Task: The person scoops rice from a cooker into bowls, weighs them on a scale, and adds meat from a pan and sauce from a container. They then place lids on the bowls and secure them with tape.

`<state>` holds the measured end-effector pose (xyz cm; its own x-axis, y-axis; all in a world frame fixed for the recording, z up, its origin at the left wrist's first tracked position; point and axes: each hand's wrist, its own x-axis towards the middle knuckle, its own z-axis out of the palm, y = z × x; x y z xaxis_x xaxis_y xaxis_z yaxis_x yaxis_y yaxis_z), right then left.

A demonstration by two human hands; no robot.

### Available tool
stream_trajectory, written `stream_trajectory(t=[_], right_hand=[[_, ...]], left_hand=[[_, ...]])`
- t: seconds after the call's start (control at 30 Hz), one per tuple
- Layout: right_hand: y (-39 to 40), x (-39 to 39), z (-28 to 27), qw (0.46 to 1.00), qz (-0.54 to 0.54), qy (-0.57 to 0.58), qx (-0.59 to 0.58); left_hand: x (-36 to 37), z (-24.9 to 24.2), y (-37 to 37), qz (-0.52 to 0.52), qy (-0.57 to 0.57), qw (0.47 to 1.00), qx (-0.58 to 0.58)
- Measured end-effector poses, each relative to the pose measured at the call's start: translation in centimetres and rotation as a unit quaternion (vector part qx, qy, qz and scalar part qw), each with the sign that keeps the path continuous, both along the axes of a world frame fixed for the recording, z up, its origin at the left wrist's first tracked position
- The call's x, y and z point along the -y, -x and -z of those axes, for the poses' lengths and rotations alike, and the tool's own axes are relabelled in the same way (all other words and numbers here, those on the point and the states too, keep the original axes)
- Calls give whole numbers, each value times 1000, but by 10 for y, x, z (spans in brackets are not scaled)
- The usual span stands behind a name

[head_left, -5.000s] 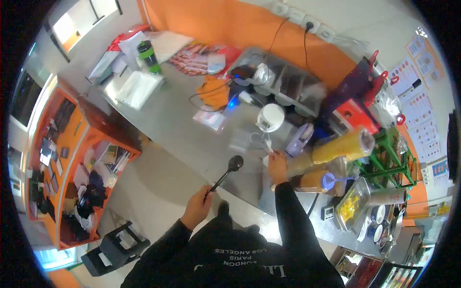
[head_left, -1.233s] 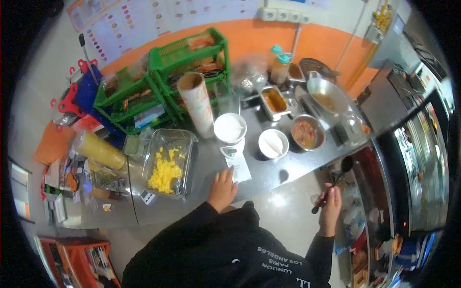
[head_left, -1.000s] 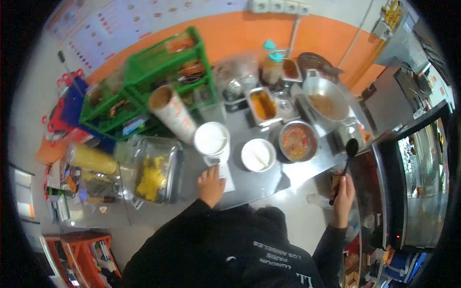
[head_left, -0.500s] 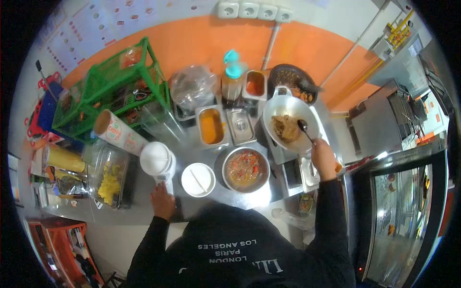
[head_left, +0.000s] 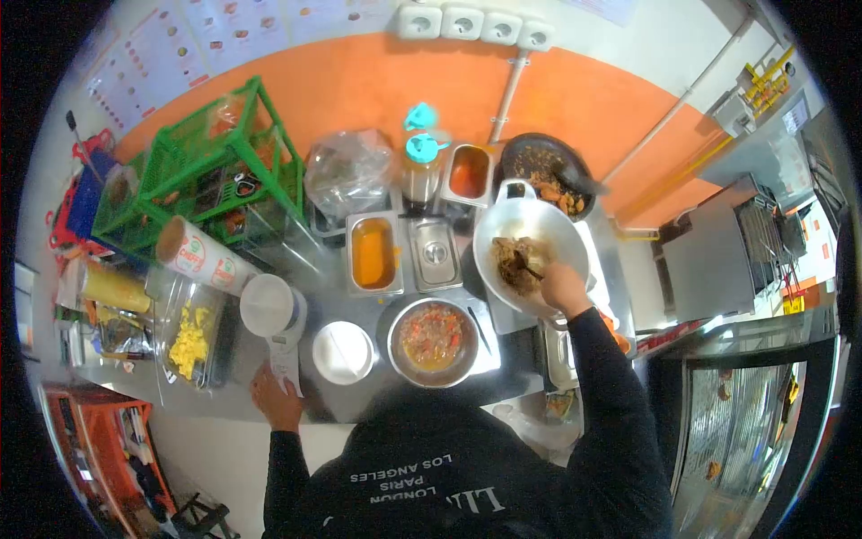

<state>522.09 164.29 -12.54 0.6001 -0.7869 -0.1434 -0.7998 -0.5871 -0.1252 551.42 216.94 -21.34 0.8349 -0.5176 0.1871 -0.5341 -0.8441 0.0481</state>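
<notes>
My right hand (head_left: 566, 289) is closed round a dark spoon (head_left: 530, 268), whose end is in brown paste (head_left: 514, 260) inside a large silver pot (head_left: 499, 220). Beside the front end of a white kitchen scale (head_left: 285, 357) is my left hand (head_left: 277, 398), its fingers apart and touching the edge. A white tub (head_left: 268, 305) stands on the scale. Between my hands are a white bowl (head_left: 343, 353) with a pale strip across it and a metal bowl (head_left: 434, 343) of red and brown chopped food.
Behind are metal trays of orange sauce (head_left: 373, 254) and red sauce (head_left: 469, 172), a lidded tray (head_left: 435, 254), a turquoise-topped bottle (head_left: 420, 175) and a dark pan (head_left: 539, 162). Green baskets (head_left: 229, 148), a paper roll (head_left: 202, 256) and a container of yellow pieces (head_left: 189, 341) stand left.
My right hand has moved left and slightly down, bringing the spoon deeper into the paste. My left hand has shifted down and left, off the scale's top to its edge. The view has shifted slightly.
</notes>
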Motion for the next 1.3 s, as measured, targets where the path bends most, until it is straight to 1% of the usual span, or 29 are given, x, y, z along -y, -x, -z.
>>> stream_trajectory(t=[0.1,0.2,0.3,0.4,0.5,0.6,0.7,0.8,0.83,0.87,0.9,0.93,0.97,1.03,1.07,1.17,1.23,1.27,1.3], right_hand=[[11,15,8,998,-59,3,-1],[18,39,30,995,-85,-58,15],[18,40,14,986,-94,-125,63],[13,26,-31,964,24,-254,75],[27,37,-19,930,67,-332,141],[41,40,-24,951,52,-277,128],[58,45,-15,924,95,-326,176],[68,37,-22,916,103,-321,219],[68,29,-33,911,115,-324,230],[66,19,-47,905,124,-328,241],[63,9,-59,914,107,-315,233],[59,0,-70,922,87,-304,225],[54,-8,-76,918,77,-311,235],[40,-24,-89,915,60,-322,234],[29,-32,-93,917,57,-326,222],[-18,-72,-97,894,-8,-353,275],[-68,-116,-114,907,-81,-342,231],[-94,-137,-121,912,-116,-334,209],[-117,-152,-116,912,-149,-328,194]], left_hand=[[-16,0,2,-46,27,998,-17],[-31,-4,5,-53,29,998,1],[-44,-1,3,-78,8,997,-5],[-43,-7,4,-88,-11,996,2],[-48,-3,0,-103,-8,994,-26],[-60,16,-9,-70,-4,997,15],[-56,10,-16,-46,21,998,-21],[-46,0,-17,-84,6,995,-59],[-56,18,-21,-54,7,998,-20],[-69,52,-32,-27,7,999,19],[-88,68,-37,-4,5,998,61],[-83,51,-31,-43,4,999,8],[-67,26,-25,-87,5,995,-42],[-85,49,-34,-44,-6,999,-20],[-89,40,-31,-63,1,997,-34],[-85,5,-22,-103,31,991,-84],[-94,-10,-16,-123,51,983,-127],[-101,-11,-12,-134,58,982,-122],[-107,-10,-8,-143,66,981,-116]])
